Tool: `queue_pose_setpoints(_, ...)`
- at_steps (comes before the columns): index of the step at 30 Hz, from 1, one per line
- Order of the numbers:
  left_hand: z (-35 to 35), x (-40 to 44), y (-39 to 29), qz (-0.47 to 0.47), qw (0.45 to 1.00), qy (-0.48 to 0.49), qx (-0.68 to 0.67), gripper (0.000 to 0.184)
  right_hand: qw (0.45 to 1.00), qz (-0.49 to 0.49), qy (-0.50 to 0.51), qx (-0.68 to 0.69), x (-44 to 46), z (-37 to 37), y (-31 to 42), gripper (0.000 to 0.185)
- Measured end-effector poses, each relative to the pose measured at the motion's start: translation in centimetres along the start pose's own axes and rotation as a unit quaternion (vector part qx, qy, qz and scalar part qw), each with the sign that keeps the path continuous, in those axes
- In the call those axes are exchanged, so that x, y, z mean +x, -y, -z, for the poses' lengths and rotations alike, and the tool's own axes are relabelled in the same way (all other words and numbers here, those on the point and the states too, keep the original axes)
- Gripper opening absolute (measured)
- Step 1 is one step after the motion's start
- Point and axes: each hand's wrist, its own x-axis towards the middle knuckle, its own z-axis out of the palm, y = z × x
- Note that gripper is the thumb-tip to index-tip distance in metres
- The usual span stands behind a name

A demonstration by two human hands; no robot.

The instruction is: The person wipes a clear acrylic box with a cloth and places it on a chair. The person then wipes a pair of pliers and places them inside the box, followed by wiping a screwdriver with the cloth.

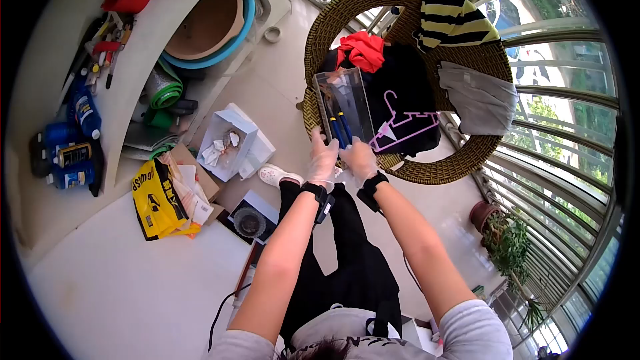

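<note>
A clear plastic box (357, 97) holding a blue-and-yellow-handled tool (339, 131) rests in the round wicker chair. My left hand (323, 158), in a clear glove, grips the near left end of the box. Gloved too, my right hand (360, 159) is at the box's near right end, fingers closed on it. Black cloth (400, 73) lies under and beside the box in the wicker chair (437, 172). A pink hanger (407, 127) sits on the black cloth to the right. Behind the box is a red cloth (362, 51).
Striped cloth (453, 13) and grey cloth (477, 100) hang over the chair's rim. On the left are a white box (230, 143), a yellow bag (157, 203) and shelves with blue bottles (85, 110). A potted plant (507, 243) stands by the window railing at right.
</note>
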Motion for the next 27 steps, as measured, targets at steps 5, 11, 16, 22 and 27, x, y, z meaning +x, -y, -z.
queue_pose_setpoints(5, -0.6, 0.8, 0.5, -0.050, 0.996, 0.052, 0.061, 0.054, 0.998, 0.010, -0.046, -0.035, 2.1, -3.0, -0.7, 0.052)
queue_pose_setpoints(11, 0.5, 1.3, -0.3, -0.012, 0.997, 0.067, 0.046, 0.055, 0.996, 0.046, 0.047, -0.053, 2.8, -3.3, -1.7, 0.078)
queue_pose_setpoints(16, -0.1, 2.5, 2.5, -0.033, 0.996, 0.063, 0.051, 0.058, 0.988, 0.062, 0.050, -0.135, 1.2, -2.0, -2.4, 0.073)
queue_pose_setpoints(22, 5.2, -1.4, 3.2, 0.003, 0.995, 0.060, -0.086, 0.057, 0.897, -0.080, 0.135, 0.413, -4.8, -3.9, -7.9, 0.020)
queue_pose_setpoints(27, 18.1, -6.3, 4.1, 0.071, 0.945, 0.014, -0.318, 0.030, 0.807, -0.129, 0.240, 0.523, -6.7, -0.5, -11.7, 0.025)
